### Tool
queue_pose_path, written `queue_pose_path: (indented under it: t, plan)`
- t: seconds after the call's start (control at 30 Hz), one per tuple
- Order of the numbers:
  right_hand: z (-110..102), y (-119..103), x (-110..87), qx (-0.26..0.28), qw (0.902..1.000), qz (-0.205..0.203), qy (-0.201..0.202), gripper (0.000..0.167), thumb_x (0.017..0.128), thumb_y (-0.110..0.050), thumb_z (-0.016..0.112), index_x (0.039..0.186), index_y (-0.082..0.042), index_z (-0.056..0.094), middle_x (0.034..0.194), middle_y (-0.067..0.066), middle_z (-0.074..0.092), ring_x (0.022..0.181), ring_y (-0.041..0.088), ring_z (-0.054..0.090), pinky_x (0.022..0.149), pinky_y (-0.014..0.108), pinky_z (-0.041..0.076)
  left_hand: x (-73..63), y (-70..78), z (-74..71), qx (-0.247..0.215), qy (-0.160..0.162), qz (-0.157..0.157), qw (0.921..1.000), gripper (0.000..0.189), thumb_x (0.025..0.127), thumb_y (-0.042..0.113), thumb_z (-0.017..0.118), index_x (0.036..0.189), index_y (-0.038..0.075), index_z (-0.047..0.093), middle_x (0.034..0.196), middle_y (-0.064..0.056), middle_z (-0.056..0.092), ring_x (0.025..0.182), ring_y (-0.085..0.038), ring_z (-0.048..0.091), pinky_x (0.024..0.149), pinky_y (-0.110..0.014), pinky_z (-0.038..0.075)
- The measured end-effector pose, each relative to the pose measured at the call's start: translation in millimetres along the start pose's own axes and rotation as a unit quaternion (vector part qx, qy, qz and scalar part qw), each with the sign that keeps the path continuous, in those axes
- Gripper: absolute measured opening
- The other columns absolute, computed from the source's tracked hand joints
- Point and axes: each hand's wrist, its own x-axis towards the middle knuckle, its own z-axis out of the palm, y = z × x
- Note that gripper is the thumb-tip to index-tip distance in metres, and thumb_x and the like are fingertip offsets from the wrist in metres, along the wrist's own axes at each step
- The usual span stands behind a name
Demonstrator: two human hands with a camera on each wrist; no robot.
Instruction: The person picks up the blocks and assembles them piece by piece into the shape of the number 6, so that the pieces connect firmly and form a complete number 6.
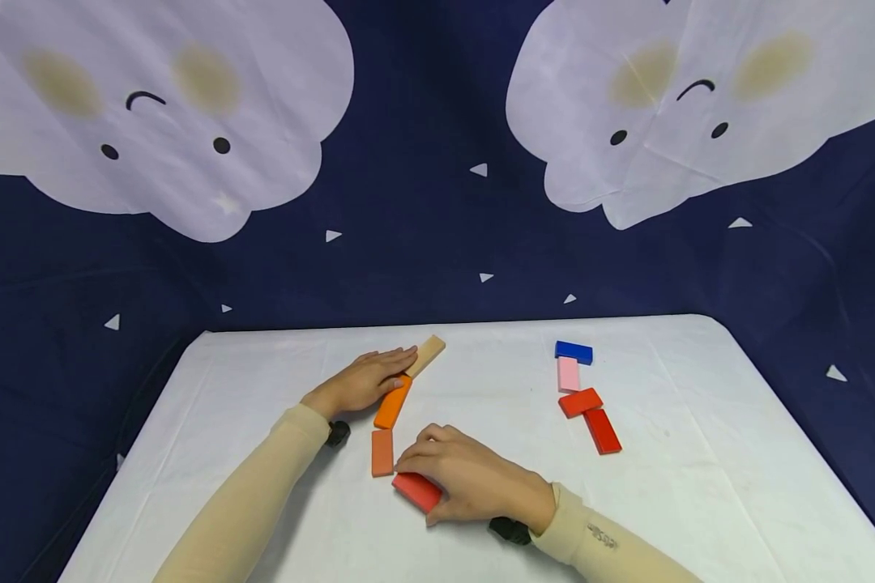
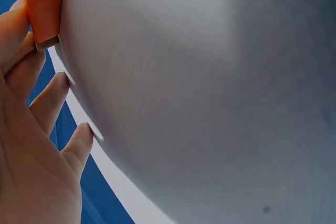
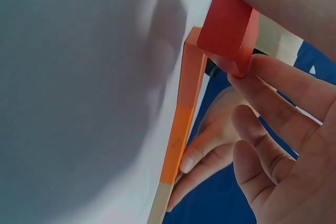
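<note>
I'm wearing long, pale beige sleeves (image 1: 236, 502); a small dark marking (image 1: 602, 535) is showing near the right cuff (image 1: 563, 518). Black pieces (image 1: 339, 435) are sitting under both wrists (image 1: 537, 500), and my left hand (image 1: 364, 382) and right hand (image 1: 474, 476) are going bare.

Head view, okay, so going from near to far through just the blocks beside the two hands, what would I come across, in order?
Red block in the right hand → salmon block → orange block → pale wooden block.
</note>
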Motion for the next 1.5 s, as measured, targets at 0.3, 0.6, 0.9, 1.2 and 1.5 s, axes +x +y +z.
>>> queue_pose_path:
  t: [0.3, 0.6, 0.9, 1.2, 1.5]
  plan:
    - [10, -4, 9.8, -0.013, 0.9996, -0.021, -0.015, 0.066, 0.074, -0.045, 0.088, 0.131, -0.02, 0.067, 0.128, -0.015, 0.064, 0.116, 0.008, 0.049, 0.103, 0.022, 0.04, 0.1, 0.0, 0.5, 0.001, -0.001, 0.001, 1.0, 0.055, 0.108, 0.025, 0.048, 0.158, 0.011, 0.031, 0.164, -0.003, 0.027, 0.151, -0.027, 0.026, 0.12, -0.058, 0.016]
    - [12, -7, 19.7, -0.038, 0.9984, -0.033, -0.025, 0.065, 0.074, -0.044, 0.089, 0.13, -0.02, 0.068, 0.126, -0.015, 0.064, 0.112, 0.007, 0.049, 0.097, 0.02, 0.039, -0.6, 0.3, -0.4, 0.003, 0.003, 0.007, 1.0, 0.054, 0.108, 0.024, 0.048, 0.158, 0.009, 0.032, 0.164, -0.004, 0.028, 0.15, -0.028, 0.026, 0.12, -0.059, 0.016]
    - [14, -8, 24.4, -0.051, 0.9974, -0.037, -0.034, 0.063, 0.074, -0.043, 0.09, 0.128, -0.02, 0.069, 0.125, -0.014, 0.065, 0.113, 0.008, 0.05, 0.096, 0.021, 0.04, -0.7, 0.3, -0.2, 0.006, 0.01, 0.018, 0.9998, 0.054, 0.107, 0.022, 0.048, 0.157, 0.006, 0.033, 0.163, -0.007, 0.03, 0.149, -0.031, 0.029, 0.119, -0.06, 0.019]
    - [16, -7, 25.8, -0.043, 0.9974, -0.037, -0.044, 0.059, 0.076, -0.04, 0.089, 0.127, -0.021, 0.069, 0.127, -0.013, 0.063, 0.117, 0.008, 0.049, 0.097, 0.022, 0.041, -1.8, 0.9, -1.0, 0.005, 0.006, 0.014, 0.9999, 0.054, 0.108, 0.022, 0.048, 0.157, 0.006, 0.032, 0.164, -0.007, 0.029, 0.149, -0.03, 0.028, 0.119, -0.06, 0.018]
    - [14, 0, 17.0, -0.01, 0.9994, -0.03, -0.018, 0.06, 0.077, -0.042, 0.088, 0.129, -0.021, 0.068, 0.125, -0.014, 0.065, 0.116, 0.008, 0.052, 0.101, 0.023, 0.041, -1.3, 0.4, -0.8, 0.01, 0.004, 0.01, 0.9999, 0.054, 0.108, 0.023, 0.048, 0.157, 0.008, 0.032, 0.164, -0.006, 0.029, 0.149, -0.03, 0.028, 0.119, -0.06, 0.018]
